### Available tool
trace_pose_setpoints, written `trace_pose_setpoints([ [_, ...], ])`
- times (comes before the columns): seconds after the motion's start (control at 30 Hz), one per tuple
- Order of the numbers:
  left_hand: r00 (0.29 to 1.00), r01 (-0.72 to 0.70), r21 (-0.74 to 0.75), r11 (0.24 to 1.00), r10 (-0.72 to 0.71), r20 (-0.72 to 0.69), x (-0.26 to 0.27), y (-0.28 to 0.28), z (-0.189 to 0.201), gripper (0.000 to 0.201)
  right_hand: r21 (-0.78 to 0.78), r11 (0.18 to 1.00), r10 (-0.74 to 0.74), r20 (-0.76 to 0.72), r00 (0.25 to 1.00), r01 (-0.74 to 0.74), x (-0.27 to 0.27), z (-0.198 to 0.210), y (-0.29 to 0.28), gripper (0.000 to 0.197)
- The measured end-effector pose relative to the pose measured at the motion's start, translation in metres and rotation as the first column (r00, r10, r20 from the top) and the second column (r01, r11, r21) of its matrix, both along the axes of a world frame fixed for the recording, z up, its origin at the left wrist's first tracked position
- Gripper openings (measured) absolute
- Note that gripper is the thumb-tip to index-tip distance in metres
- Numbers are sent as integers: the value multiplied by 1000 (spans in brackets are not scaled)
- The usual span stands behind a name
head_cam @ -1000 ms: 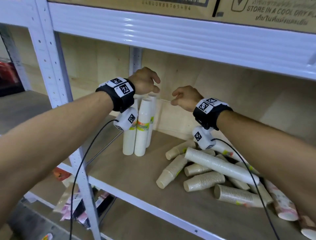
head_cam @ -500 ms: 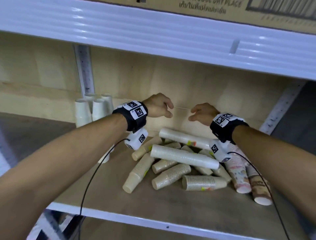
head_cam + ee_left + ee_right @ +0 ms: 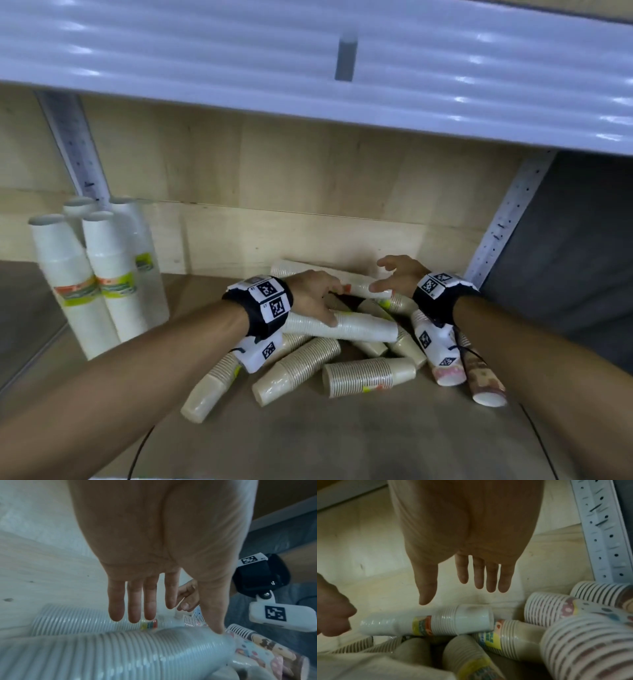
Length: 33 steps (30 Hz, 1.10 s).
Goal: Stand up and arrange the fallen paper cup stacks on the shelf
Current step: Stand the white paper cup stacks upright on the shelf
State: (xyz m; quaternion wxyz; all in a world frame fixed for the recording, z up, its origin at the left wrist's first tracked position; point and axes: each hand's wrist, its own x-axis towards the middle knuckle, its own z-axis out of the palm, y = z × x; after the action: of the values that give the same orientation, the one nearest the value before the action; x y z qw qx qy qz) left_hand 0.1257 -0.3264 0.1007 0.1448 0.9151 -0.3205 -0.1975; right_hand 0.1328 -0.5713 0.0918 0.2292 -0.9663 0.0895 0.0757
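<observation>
- Done: four white stacks (image 3: 99, 274) stand upright at the shelf's (image 3: 342, 445) left.
- Left: the fallen pile (image 3: 342, 359) lies mid-shelf, a dozen stacks or so, hard to count.
- Left hand (image 3: 315, 298) spread, thumb seemingly touching the long white stack (image 3: 363, 330); right hand (image 3: 397, 277) spread above the rear white stack (image 3: 440, 623), holding nothing.

shelf (image 3: 342, 438) | fallen cup stacks (image 3: 368, 376) heaped | upright stacks (image 3: 113, 274) left

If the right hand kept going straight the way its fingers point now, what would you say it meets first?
Most likely the long white paper cup stack lying on its side at the back of the pile: the open right hand hovers just above it, fingers aimed towards it. Depth is unclear; it might reach the wooden back wall instead.
</observation>
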Motion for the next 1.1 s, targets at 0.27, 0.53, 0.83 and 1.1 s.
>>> trace_pose_setpoints([
  [0.27, 999, -6, 71, 997, 8, -39, 9, -6, -31, 84, -58, 996, 71, 11, 997, -70, 14, -30, -9, 78],
  [0.53, 999, 42, 78, 996, -40, -23, 7, -12, -32, 61, 4, 994, 113, 40, 993, -114, 18, -45, -14, 70],
  [0.83, 998, 54, 120, 991, -56, 12, -1, -12, -25, 59, 15, 993, 117, 99, 988, -119, 14, -44, -16, 54],
  [1.1, 1000, 25, 61, 998, -25, 0, -14, 8, -2, 87, -9, 992, 126, 134, 983, -126, 2, -13, -9, 54],
])
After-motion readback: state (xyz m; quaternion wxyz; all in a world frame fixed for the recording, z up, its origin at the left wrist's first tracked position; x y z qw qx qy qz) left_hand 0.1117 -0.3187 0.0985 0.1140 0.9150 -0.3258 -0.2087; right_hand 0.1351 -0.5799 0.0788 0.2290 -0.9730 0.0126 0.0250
